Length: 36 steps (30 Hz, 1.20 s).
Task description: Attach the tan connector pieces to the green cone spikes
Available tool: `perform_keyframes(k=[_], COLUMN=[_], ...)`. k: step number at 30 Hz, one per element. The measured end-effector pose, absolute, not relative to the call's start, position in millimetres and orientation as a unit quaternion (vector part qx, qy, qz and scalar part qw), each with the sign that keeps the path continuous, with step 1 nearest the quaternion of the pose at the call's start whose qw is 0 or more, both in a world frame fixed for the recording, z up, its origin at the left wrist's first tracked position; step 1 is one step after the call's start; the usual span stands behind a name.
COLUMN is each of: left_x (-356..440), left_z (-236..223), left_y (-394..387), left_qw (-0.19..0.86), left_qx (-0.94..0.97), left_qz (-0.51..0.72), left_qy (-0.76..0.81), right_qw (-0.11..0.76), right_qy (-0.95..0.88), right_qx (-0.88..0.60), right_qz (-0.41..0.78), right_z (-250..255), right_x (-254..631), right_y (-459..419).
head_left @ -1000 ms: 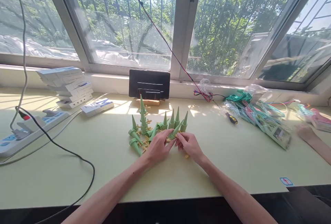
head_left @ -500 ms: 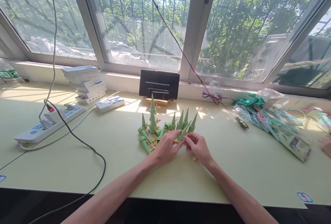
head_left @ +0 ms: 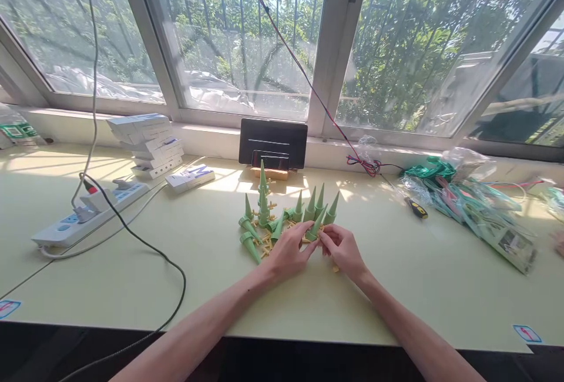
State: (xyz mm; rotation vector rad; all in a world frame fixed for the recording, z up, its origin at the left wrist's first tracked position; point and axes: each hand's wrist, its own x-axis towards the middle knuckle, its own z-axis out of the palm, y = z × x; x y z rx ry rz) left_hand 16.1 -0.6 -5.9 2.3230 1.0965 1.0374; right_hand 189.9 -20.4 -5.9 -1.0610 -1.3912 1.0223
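My left hand [head_left: 291, 248] is closed around the base of a tilted green plastic cone spike [head_left: 317, 226], thumb and forefinger on either side of it. The fingertips of my right hand [head_left: 344, 249] pinch together at the right of that base, on a small yellowish piece mostly covered by the fingers. Behind both hands several other green cones [head_left: 333, 208] stand point up. More green cones [head_left: 249, 248] lie on their sides at the left, among small yellow valve-like pieces [head_left: 267, 247]. One loose yellow piece [head_left: 336, 269] rests below my right hand.
A black tablet [head_left: 274, 141] and a phone lean in a wooden stand at the back. To the left are stacked white boxes [head_left: 152, 147], a power strip [head_left: 88, 217] and a black cable [head_left: 145, 245]. A yellow-black tool [head_left: 416, 208] and plastic packets [head_left: 489, 223] lie right.
The camera view has shifted slightly. Both hands stay at the same green cone, with only slight finger movement.
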Motion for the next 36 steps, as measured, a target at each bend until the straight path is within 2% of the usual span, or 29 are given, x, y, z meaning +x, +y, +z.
perform_keyframes(k=[36], left_x=[15.6], left_z=[-12.8], left_y=[3.5], left_qw=[0.197], left_qx=[0.817], left_qz=[0.397], left_qy=[0.37], right_qw=[0.513], right_qy=[-0.619], right_qx=[-0.44], right_qz=[0.399], right_z=[-7.3], right_x=[190.0], right_y=[-17.8])
